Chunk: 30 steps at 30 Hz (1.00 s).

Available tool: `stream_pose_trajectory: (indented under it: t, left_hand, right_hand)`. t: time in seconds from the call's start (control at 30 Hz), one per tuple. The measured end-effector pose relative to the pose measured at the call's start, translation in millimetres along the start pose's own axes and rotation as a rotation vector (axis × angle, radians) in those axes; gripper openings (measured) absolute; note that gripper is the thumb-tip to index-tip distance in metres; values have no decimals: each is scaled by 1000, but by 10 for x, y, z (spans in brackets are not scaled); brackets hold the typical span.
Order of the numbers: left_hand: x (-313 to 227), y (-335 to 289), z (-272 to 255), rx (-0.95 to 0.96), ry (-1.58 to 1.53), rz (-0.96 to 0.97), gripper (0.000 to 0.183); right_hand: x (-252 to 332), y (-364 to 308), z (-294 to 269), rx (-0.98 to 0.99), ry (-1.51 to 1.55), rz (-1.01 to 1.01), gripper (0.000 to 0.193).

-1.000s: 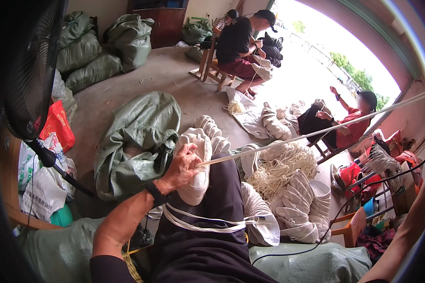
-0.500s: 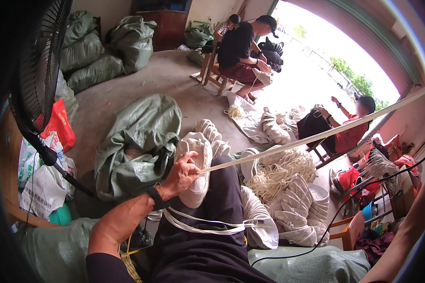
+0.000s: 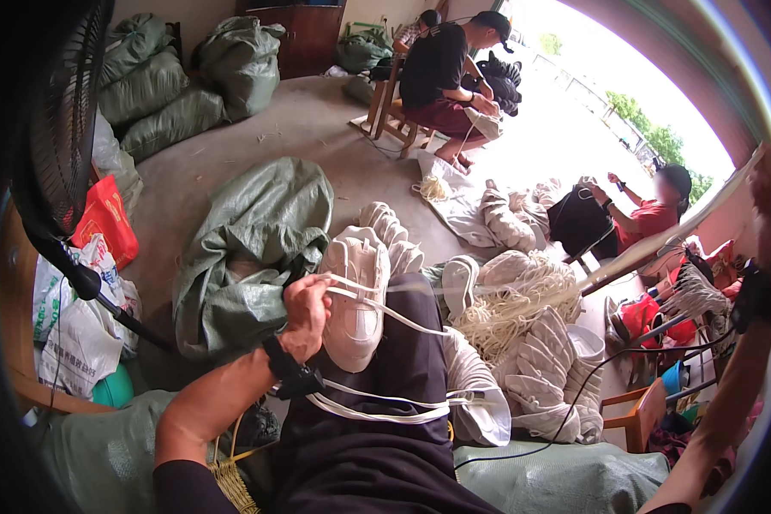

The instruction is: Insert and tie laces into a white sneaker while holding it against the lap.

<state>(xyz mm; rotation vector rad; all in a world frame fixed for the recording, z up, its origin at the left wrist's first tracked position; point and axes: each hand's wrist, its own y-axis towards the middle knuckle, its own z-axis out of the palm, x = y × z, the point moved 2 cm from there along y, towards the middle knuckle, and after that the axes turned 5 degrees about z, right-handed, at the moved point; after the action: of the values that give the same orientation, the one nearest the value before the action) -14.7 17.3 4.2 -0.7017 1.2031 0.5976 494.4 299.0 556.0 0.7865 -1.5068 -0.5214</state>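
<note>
A white lace-up shoe [image 3: 356, 330] rests toe toward me on my thigh. Beside its upper, my left hand [image 3: 307, 313] is closed on a white shoelace [image 3: 403, 319], which leaves the eyelets and curves right over my knee. Another pale stretch of lace, smeared by motion, runs from the shoe toward the upper right. Out at the dark right rim is my raised right hand [image 3: 767, 201], its fingers too dim and blurred to make out. A bundle of spare laces [image 3: 377, 417] lies across my thighs.
Laceless white shoes [image 3: 535, 377] are stacked at my right, beside a heap of loose laces [image 3: 522, 295]. A green woven sack [image 3: 261, 231] lies ahead left; a black fan [image 3: 60, 146] stands at the left. Co-workers [image 3: 445, 77] sit farther off. A black cable [image 3: 565, 428] crosses the right side.
The taut lace that ran from my left hand to the upper right has slackened and blurred near the shoe. My left hand shifted slightly left and lower; my right forearm has come further into view.
</note>
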Motion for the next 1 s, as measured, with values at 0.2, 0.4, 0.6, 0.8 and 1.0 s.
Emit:
stream_pose_trajectory:
  t: [0.2,0.4,0.6,0.8,1.0]
  left_hand:
    - [317,-156,-357,-103,-209,-455,28]
    - [-168,-403,-291,-68,652,593,40]
    - [-419,-291,159,431,1028,1044,27]
    - [-290,-181,223,397,1000,998,18]
    - [-286,-110,186,394,875,982,12]
  right_hand:
    - [-1850,-774,-410,-10,105,391,47]
    - [-2761,-1690,-193,-154,236,651,43]
    - [-2867,-2084,541,-64,210,724,27]
    - [-2669,-2219,1055,33,218,708,23]
    - [-2536,-2331,1338,43,182,726,24]
